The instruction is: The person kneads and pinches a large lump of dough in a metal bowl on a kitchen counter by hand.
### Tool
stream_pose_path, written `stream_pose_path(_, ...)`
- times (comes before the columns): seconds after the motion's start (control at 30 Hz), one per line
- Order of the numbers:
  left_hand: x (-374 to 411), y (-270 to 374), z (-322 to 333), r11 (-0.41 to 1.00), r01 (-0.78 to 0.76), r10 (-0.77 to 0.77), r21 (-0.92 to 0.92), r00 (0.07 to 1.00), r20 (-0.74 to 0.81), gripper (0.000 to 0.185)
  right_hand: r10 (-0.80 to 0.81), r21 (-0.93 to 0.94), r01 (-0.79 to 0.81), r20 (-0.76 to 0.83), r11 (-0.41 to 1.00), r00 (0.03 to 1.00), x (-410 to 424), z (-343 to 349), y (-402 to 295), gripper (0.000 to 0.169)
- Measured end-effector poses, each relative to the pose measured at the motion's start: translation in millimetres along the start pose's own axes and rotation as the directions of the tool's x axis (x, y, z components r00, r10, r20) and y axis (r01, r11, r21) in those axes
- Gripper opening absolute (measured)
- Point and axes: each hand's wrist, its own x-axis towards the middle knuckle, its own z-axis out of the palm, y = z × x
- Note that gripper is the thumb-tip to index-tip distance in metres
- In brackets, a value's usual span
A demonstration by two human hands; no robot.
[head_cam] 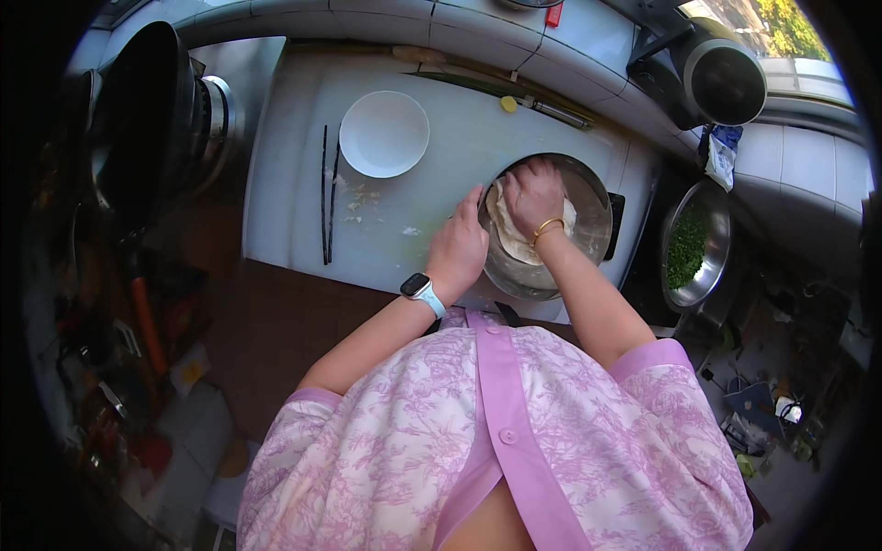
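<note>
A steel mixing bowl (594, 227) stands on a white cutting board (289, 206) and holds a mass of pale dough (513, 237). My right hand (534, 196) is inside the bowl, pressed onto the dough, its fingertips partly hidden against it. Against the bowl's left side rests my left hand (460, 242), which grips the rim. Left of the bowl stands a white bowl (384, 134), with two dark chopsticks (324, 196) lying beside it. Small dough crumbs (362, 198) and a little flour are scattered on the board below the white bowl.
A dark wok (141, 131) sits at the far left. To the right, a steel bowl (720, 258) contains chopped greens (687, 244). A phone-like black object (615, 224) lies behind the mixing bowl's right side. Along the tiled wall are a rolling pin (420, 55) and a yellow round piece (508, 104).
</note>
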Motion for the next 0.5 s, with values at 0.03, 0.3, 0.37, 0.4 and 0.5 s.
stream_pose_path(0.03, -3, 1, 2, 1.0, -0.006, 0.006, -0.001, 1.0, -0.014, 0.061, -0.001, 0.045, 0.002, -0.026, 0.999, 1.0, 4, 3, 6, 0.021)
stream_pose_path(0.3, 7, -4, 6, 1.0, -0.012, 0.012, -0.02, 1.0, -0.016, 0.059, 0.469, 0.393, -0.523, 0.232, 0.757, 0.852, 19, -58, 3, 0.032)
stream_pose_path(0.37, 6, -9, 10, 0.998, -0.045, 0.041, -0.05, 0.997, -0.069, 0.059, 0.371, 0.278, -0.462, 0.321, 0.842, 0.871, 16, -94, -16, 0.036)
stream_pose_path(0.4, 6, -5, 6, 0.999, -0.012, 0.011, -0.038, 1.0, -0.029, 0.059, 0.193, 0.189, -0.244, 0.254, 0.951, 0.948, 9, -99, -29, 0.044)
stream_pose_path(0.5, 5, 6, -6, 0.998, 0.056, -0.057, 0.009, 0.997, 0.056, 0.058, -0.076, -0.07, 0.104, 0.322, 0.992, 0.944, -5, -85, -34, 0.069)
